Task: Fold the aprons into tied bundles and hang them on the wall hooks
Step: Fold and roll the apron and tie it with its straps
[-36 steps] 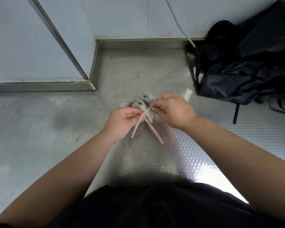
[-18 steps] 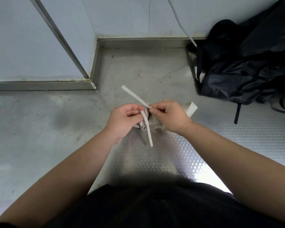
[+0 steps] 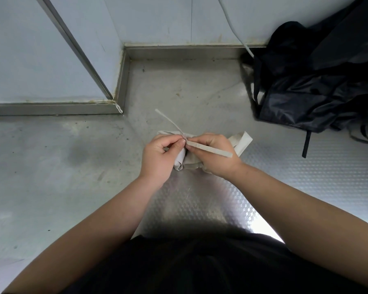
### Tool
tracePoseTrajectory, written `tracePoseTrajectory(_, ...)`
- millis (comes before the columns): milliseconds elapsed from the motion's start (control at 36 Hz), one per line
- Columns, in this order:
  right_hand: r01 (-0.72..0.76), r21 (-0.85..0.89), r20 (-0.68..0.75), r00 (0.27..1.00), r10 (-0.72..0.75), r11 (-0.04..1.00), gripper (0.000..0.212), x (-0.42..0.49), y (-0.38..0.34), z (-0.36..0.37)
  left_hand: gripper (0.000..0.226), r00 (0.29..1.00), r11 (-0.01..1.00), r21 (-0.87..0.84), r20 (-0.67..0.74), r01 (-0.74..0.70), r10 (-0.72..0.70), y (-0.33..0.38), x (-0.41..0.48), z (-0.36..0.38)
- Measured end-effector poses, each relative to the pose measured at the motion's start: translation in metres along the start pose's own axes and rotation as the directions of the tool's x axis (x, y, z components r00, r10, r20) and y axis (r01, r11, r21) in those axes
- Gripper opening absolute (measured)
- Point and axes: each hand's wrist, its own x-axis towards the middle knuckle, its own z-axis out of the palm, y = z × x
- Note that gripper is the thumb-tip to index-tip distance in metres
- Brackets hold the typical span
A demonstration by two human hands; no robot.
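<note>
Steel bench (image 3: 51, 166): rolled apron bundle (image 3: 189, 163) mostly hidden by two grips, left hand (image 3: 159, 158) pinching the far strap (image 3: 168, 122), right hand (image 3: 215, 160) the near strap (image 3: 210, 150). Black bag (image 3: 317, 92), far-right corner, contents unseen.

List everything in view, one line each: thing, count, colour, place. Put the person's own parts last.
apron bundle: one, beige, between the hands, over the metal surface
tie straps: two, beige, one pointing up-left, one lying across the right hand
wide band: one, beige, right end of the bundle
bag: one, black, upper right by the wall
cable: one, grey, down the wall towards the bag
metal surface: one, grey, patterned on the right
wall panels: pale blue-grey, top
black garment: one, bottom
left hand: pinches the straps where they cross
right hand: pinches them there too
</note>
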Motion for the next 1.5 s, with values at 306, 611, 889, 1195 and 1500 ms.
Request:
tracePoseTrajectory(306,-0.052,-0.13,0.078,0.995,0.063,0.99,0.033,-0.001,-0.006,-0.003,0.012,0.995,0.968,0.237,0.081,-0.083,0.066,-0.004,-0.003,0.0)
tracePoseTrajectory(611,-0.073,-0.113,-0.162,0.985,0.054,0.991,0.009,0.001,-0.002,0.006,0.031,0.94,0.827,0.446,0.144,-0.341,0.31,-0.004,-0.004,-0.003)
tracePoseTrajectory(889,0.187,-0.363,0.027,0.981,-0.19,0.913,0.018,-0.001,0.005,0.005,0.026,0.929,0.826,0.424,0.156,-0.371,0.336,-0.007,0.004,-0.006)
tracePoseTrajectory(1195,0.134,-0.479,0.293,0.956,0.014,0.868,0.008,0.016,-0.01,-0.009,0.017,0.977,0.964,0.213,0.175,-0.157,0.121,-0.004,0.004,-0.001)
tracePoseTrajectory(1500,0.287,-0.497,0.015,0.946,-0.323,0.819,0.014,0.011,0.004,0.005,0.023,0.982,0.992,0.123,0.183,0.021,-0.044,0.003,0.009,-0.006)
